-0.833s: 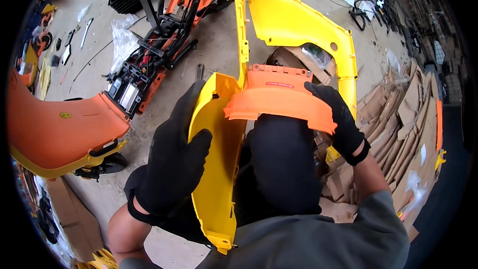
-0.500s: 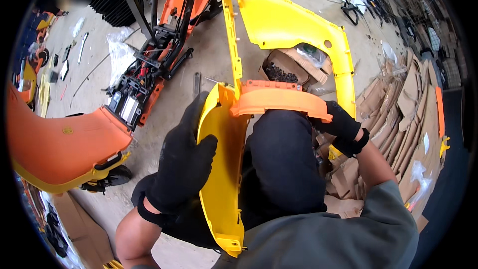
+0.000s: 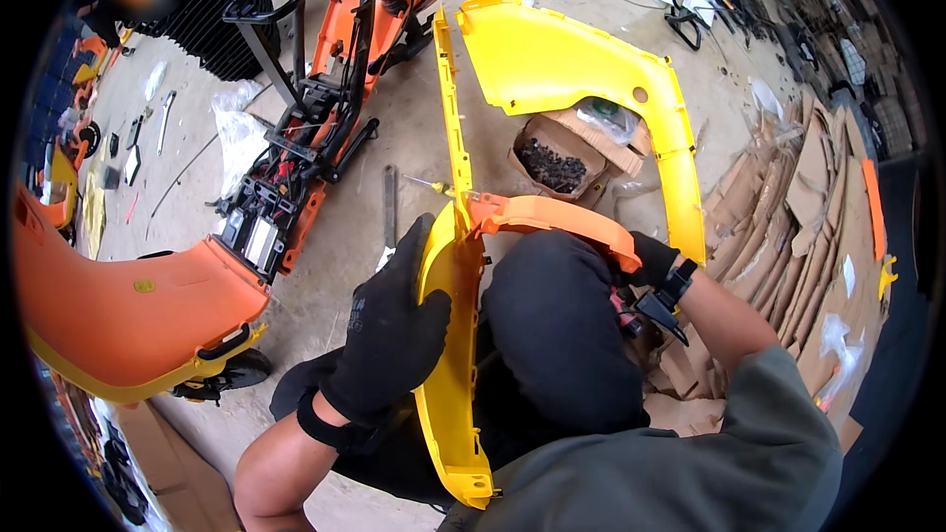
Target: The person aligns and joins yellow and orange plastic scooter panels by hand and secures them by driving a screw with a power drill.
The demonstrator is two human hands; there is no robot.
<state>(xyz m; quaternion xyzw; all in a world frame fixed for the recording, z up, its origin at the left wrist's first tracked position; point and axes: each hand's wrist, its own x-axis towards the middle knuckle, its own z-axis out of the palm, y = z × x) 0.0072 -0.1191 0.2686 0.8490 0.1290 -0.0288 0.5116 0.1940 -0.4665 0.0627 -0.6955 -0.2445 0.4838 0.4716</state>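
A long yellow plastic body panel (image 3: pixel 451 365) stands upright at my left thigh, and my gloved left hand (image 3: pixel 389 330) is closed around its left edge. From the panel's upper part an orange curved trim piece (image 3: pixel 567 218) arches over my raised knee. The orange piece's left end meets the yellow panel; I cannot tell whether they are fastened. At its right end, my gloved right hand (image 3: pixel 652 258) grips it, fingers partly hidden. Another yellow panel (image 3: pixel 576 59), large and curved, lies on the floor ahead.
A small cardboard box (image 3: pixel 552 163) of dark small parts sits beyond my knee. A wrench (image 3: pixel 390 207) and a screwdriver (image 3: pixel 430 184) lie nearby. A vehicle frame (image 3: pixel 315 108) and orange bodywork (image 3: pixel 148 296) stand left; flattened cardboard (image 3: pixel 778 207) is stacked right. Another person (image 3: pixel 103 20) is far left.
The orange trim piece has tilted, its right end dropping toward me along with my right hand. My left hand and the held yellow panel sit slightly further right in view.
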